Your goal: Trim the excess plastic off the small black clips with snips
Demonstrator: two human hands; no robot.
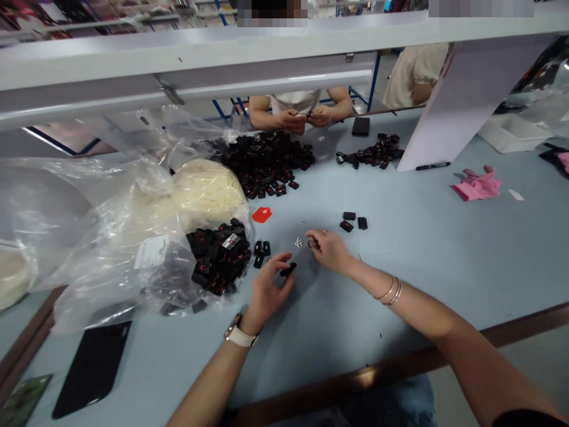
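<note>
Small black tag (pixel 288 270) pinched in left hand (pixel 267 290) fingers, held just above blue surface (pixel 400 267) — long side tilted up toward right. Right hand (pixel 329 249) just beside, up-right of tag, fingers curled on tiny ring (pixel 312 242). Hands near, not touching.

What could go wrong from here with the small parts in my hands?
1. The left hand pinches a black tag only at the fingertips; it might slip.
2. The right hand holds a small ring beside loose white bits; those could scatter.
3. The open plastic bag of tags may spill.
</note>
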